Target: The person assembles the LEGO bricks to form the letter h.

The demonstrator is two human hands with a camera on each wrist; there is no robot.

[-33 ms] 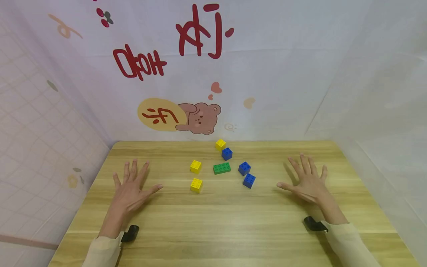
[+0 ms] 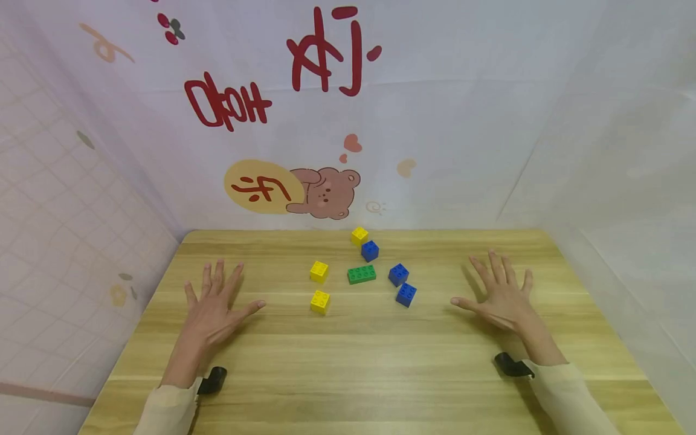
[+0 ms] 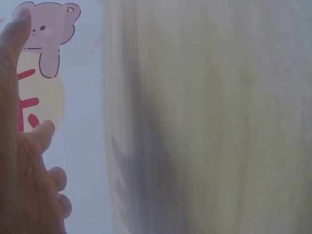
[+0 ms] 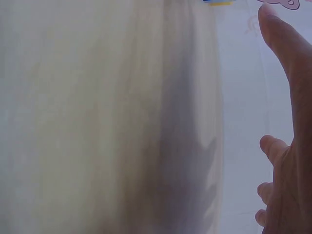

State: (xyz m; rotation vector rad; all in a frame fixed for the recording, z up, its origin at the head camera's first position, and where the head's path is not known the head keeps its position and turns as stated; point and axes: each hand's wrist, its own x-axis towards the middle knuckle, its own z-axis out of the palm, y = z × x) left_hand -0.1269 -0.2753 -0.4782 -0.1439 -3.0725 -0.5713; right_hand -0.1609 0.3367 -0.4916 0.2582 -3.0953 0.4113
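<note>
My left hand (image 2: 214,311), fingers spread, is over the left side of the wooden table, holding nothing. Mirroring it on the right, my right hand (image 2: 502,302) also has its fingers splayed and nothing in its grasp. Between them lie toy building bricks. A green brick (image 2: 362,275), longer than the others, sits in the middle. Two yellow bricks (image 2: 319,272) are left of it, nearest to my left hand. A pair of blue bricks (image 2: 406,295) lies on the green one's right. Behind it, another blue brick (image 2: 370,251) stands close to a third yellow brick (image 2: 359,235).
The wooden table (image 2: 348,362) ends at the back against a white printed sheet (image 2: 462,121) with a bear and red characters. Pale sheets also hang at the left and right sides. Each wrist carries a small black device (image 2: 216,380) by the sleeve.
</note>
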